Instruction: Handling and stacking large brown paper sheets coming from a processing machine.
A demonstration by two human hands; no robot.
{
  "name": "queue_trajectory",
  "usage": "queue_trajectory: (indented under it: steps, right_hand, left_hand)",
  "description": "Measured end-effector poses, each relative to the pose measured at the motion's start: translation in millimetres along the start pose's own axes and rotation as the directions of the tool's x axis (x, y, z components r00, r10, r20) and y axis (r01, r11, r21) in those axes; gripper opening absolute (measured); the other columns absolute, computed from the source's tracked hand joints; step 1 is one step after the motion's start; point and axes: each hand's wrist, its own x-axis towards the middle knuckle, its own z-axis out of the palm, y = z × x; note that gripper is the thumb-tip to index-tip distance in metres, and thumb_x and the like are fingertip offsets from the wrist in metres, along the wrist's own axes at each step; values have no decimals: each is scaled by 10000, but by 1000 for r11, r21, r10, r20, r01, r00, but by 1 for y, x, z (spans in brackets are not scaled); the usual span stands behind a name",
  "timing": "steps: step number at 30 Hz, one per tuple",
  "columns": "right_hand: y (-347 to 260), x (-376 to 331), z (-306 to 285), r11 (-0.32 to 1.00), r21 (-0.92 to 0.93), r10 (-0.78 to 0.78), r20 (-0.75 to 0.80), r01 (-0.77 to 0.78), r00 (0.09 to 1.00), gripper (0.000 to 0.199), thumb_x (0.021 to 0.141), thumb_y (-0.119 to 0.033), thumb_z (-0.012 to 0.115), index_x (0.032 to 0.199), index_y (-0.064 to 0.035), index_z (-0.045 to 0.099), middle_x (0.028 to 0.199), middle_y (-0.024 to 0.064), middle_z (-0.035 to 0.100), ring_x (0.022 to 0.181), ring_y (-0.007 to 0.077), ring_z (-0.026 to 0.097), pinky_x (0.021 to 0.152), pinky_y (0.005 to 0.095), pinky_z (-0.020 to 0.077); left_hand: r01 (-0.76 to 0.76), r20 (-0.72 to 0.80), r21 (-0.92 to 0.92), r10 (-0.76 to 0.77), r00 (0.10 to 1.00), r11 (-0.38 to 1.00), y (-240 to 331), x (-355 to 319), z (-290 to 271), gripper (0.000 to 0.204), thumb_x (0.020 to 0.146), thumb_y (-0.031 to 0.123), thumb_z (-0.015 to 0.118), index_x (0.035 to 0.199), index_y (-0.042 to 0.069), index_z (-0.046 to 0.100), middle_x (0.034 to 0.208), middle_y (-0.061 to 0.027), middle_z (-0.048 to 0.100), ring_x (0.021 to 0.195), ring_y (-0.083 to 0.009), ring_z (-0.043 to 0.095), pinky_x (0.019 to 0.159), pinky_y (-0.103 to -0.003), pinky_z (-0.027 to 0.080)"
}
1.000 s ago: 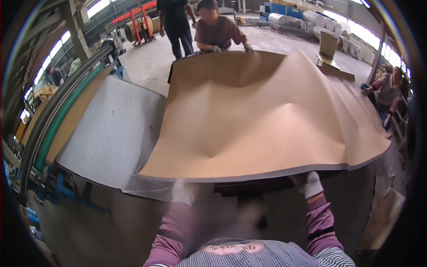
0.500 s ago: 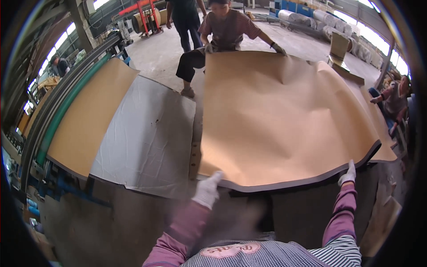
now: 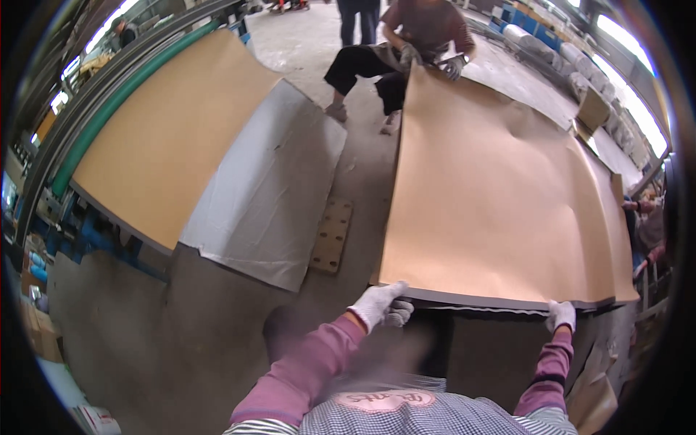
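A large tan sheet with a dark edge strip point(image 3: 493, 210) stretches in front of me, its surface fairly flat with a few ripples on the right. My left hand point(image 3: 381, 304), in a white glove, grips its near left corner, thumb on top and fingers curled below. At the near edge, further right, my gloved right hand point(image 3: 560, 316) is closed on the same sheet. Across from me, a crouching person's gloved hands point(image 3: 435, 62) hold the far left corner. What lies under the sheet is mostly hidden.
On the left, a machine with a green roller point(image 3: 109, 138) carries another tan sheet point(image 3: 163, 138), with a whitish-grey sheet point(image 3: 268, 188) hanging toward the floor. A board with holes point(image 3: 333, 235) lies between the two sheets. Wrapped rolls point(image 3: 536, 43) line the far right; another person stands at the right edge.
The tan sheet has shifted right and flattened, and its left edge is farther from the grey sheet. My left hand has moved right with it. The other person's hands have come together at one corner.
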Motion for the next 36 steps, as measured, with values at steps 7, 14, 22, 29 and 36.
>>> queue_trajectory:
  steps: [7, 14, 22, 29, 36]
  right_hand:
    - [-244, -187, 86, 227, 8, -965, -132, 974, 226, 605, 777, -223, 626, 1331, -25, 484, 1410, 242, 416, 1322, 378, 382, 1095, 441, 312]
    - [-276, -202, 145, 321, -68, -937, 123, 945, 327, 637, 756, -225, 535, 1343, 9, 456, 1450, 240, 368, 1379, 389, 290, 1150, 448, 217]
    - [-286, -209, 128, 363, -14, -926, 103, 932, 362, 650, 714, -255, 584, 1312, -14, 500, 1431, 239, 396, 1362, 424, 303, 1144, 457, 231]
    - [-258, -189, 127, 274, 8, -959, -75, 962, 274, 521, 739, -354, 583, 1144, -26, 587, 1264, 203, 518, 1247, 368, 426, 1073, 450, 318]
    - [-238, -223, 82, 165, 207, -873, -424, 964, 240, 414, 825, -235, 634, 1228, -142, 602, 1271, 142, 582, 1143, 314, 573, 915, 394, 497]
  left_hand:
    - [-551, 288, 708, 531, 797, 442, 89, -66, -86, 246, 896, 322, 617, 801, 116, 523, 566, -24, 509, 531, -127, 521, 507, -319, 438]
    - [-565, -727, 686, 439, -528, 457, 207, -292, -321, 871, 767, 508, 724, 1306, -110, 431, 1204, -229, 561, 1011, -304, 595, 824, -356, 503]
    - [-731, -494, 419, 811, 314, 538, 181, -259, -170, 242, 912, 180, 585, 1033, -29, 592, 857, -164, 677, 653, -254, 681, 588, -390, 605]
    - [-614, -21, 746, 930, 367, 259, 138, -279, 119, 263, 932, 366, 568, 919, 108, 619, 692, -47, 680, 598, -144, 671, 432, -208, 407]
    - [-886, 333, 441, 891, 308, 142, 92, -286, 262, 160, 933, 191, 578, 932, 34, 609, 745, -101, 690, 548, -165, 667, 443, -238, 527]
